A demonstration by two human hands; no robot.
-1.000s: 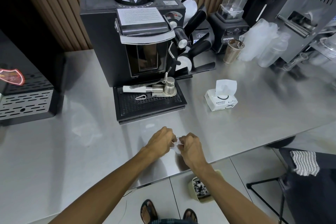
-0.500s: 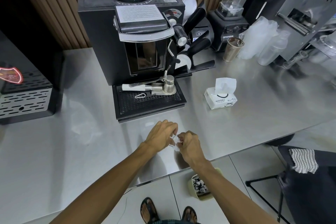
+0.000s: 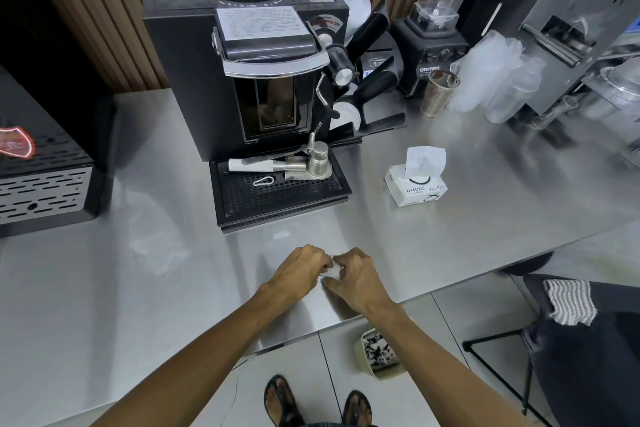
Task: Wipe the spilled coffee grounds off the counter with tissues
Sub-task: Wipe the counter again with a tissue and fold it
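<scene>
— where are we with the wipe?
— late on, i'd judge. my left hand [image 3: 299, 274] and right hand [image 3: 362, 282] are knuckle to knuckle just above the front edge of the worktop [image 3: 173, 288]. the fingers [image 3: 320, 262] of both are curled in, pinching a small white tissue [image 3: 333, 270] between them. it sits bunched, not spread flat.
— any grounds left on the steel?
— i can't make out dark specks around the hands or in front of the drip tray [image 3: 277, 194]. the glare on the metal could hide a fine dusting, so i won't call it clean.
— and the supply?
— the tissue box [image 3: 417, 185] stands well to the right of the tray, one sheet poking up, neither hand near it.
— what's left, then?
— by my reading, closing the wad so nothing drops, then getting rid of it. a small container [image 3: 377, 352] stands on the floor below the worktop edge, under my right forearm. perhaps one more pass first.
</scene>
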